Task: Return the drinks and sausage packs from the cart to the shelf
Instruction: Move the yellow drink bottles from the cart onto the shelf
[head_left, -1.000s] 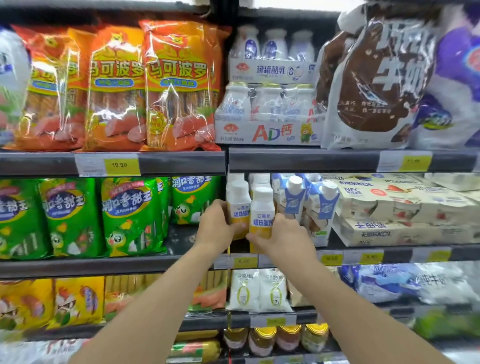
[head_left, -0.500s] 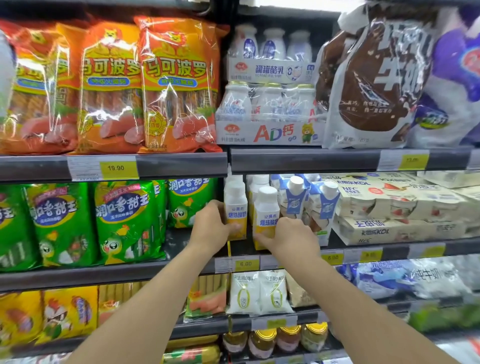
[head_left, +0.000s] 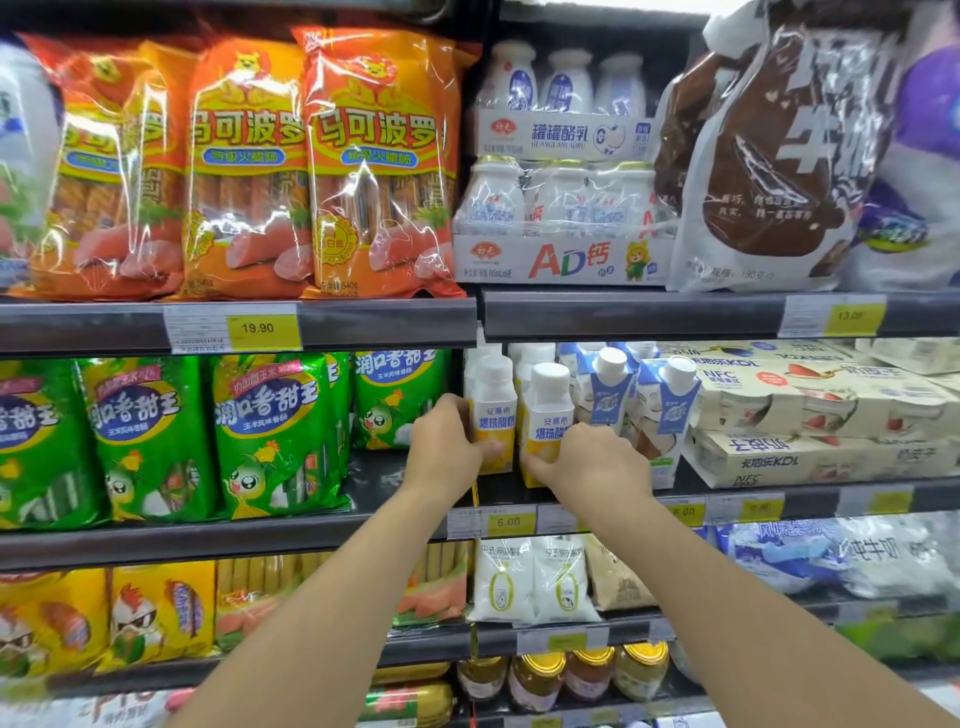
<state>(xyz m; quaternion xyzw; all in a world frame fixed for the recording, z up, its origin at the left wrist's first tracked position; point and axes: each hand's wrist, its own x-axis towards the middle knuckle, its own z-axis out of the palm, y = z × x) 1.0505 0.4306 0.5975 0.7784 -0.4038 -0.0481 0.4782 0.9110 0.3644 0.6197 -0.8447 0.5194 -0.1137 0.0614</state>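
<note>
- the step in hand was judged to be the seating of two drink bottles on the middle shelf (head_left: 519, 499), right of the divider and beside the green sausage packs (head_left: 275, 431).
- the left hand (head_left: 441, 449) gripped the left bottle (head_left: 493, 410) low on its body, fingers wrapped round its left side and thumb across the yellow part of the label.
- the right hand (head_left: 592, 460) gripped the right bottle (head_left: 545, 410) near its base, thumb on the front and fingers curled round the right side.
- both bottles stood upright, white caps up, side by side and apparently touching, at the front of a row of like bottles.
- whether each base rested fully on the shelf could not be told; the hands covered the lower parts.
- blue-and-white cartons (head_left: 665, 405) stood just right of the right bottle, close to the right hand.
- the orange sausage packs (head_left: 379, 161) stood on the shelf above; the cart was not in view.
- the next move would likely call for both hands to let go and draw straight back, without tipping either bottle or knocking the cartons.
- after that, a return to the cart for any remaining items would be expected.
</note>
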